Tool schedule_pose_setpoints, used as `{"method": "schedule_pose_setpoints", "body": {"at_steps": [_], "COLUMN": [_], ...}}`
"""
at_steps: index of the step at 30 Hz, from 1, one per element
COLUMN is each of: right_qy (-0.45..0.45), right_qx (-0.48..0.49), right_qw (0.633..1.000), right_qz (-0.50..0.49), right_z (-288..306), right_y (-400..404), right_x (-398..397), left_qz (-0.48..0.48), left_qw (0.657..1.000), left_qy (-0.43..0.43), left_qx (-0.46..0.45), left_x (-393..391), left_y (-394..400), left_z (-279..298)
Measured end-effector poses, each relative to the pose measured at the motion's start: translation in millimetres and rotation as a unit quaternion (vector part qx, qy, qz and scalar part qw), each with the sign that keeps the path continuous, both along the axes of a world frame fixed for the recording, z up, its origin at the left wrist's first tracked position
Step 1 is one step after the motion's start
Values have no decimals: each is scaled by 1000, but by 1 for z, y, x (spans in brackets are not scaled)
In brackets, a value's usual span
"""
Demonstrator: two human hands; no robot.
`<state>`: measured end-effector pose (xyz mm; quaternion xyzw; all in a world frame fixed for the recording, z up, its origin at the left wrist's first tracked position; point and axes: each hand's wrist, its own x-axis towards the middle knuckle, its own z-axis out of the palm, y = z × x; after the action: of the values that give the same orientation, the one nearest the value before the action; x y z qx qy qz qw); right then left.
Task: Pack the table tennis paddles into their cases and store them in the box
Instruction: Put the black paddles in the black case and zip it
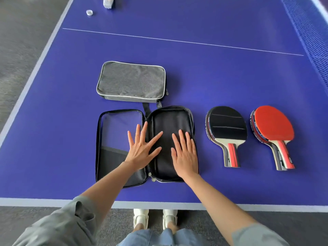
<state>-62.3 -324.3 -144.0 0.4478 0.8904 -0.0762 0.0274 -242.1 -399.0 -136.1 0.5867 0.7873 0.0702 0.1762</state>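
Observation:
A black paddle case [117, 132] lies unzipped and spread flat near the table's front edge. My left hand [142, 150] rests over its hinge with fingers spread. My right hand [185, 155] lies flat on the case's right half, fingers apart. A closed grey case [131, 81] sits just behind it. To the right lie two stacks of paddles, handles toward me: one with a black face up [226, 128], and further right one with a red face up [273, 126]. No box is in view.
The blue table tennis table [213, 68] has a white front edge by my feet and a left edge. Its net [312, 41] runs along the far right. A small white roll [89, 12] and a white container [108, 2] stand at the far left.

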Motion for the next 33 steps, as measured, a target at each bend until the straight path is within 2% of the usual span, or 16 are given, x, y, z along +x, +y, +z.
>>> {"method": "schedule_pose_setpoints", "body": {"at_steps": [5, 8, 11, 13, 16, 19, 21, 23, 27, 30, 33], "right_qy": [23, 185, 307, 334, 312, 297, 284, 287, 350, 403, 477], "right_qx": [-48, -87, 9, 20, -49, -131, -157, -169, -194, -214, -251], "right_qw": [999, 979, 940, 906, 883, 880, 889, 884, 829, 791, 717], "right_qz": [3, -22, -147, -259, -347, -347, -323, -329, -389, -406, -442], "right_z": [7, 27, 50, 61, 67, 65, 61, 55, 46, 41, 42], "right_y": [0, 14, 44, 69, 106, 131, 140, 146, 147, 145, 144], "right_x": [0, 10, 40, 64, 94, 111, 115, 118, 120, 120, 120], "left_qz": [46, 41, 47, 35, -13, -36, -13, 42, 186, 226, 266], "left_qw": [998, 998, 998, 994, 981, 969, 962, 953, 917, 902, 869], "left_qy": [34, 36, 26, -22, -121, -215, -266, -297, -350, -359, -406], "left_qx": [-41, -34, 27, 105, 154, 116, 62, 50, 50, 79, 101], "left_x": [27, 25, 36, 53, 89, 128, 150, 166, 180, 180, 176], "left_y": [16, 17, 27, 43, 81, 119, 138, 152, 165, 170, 171], "left_z": [-2, 4, 20, 32, 46, 51, 48, 45, 40, 37, 38]}}
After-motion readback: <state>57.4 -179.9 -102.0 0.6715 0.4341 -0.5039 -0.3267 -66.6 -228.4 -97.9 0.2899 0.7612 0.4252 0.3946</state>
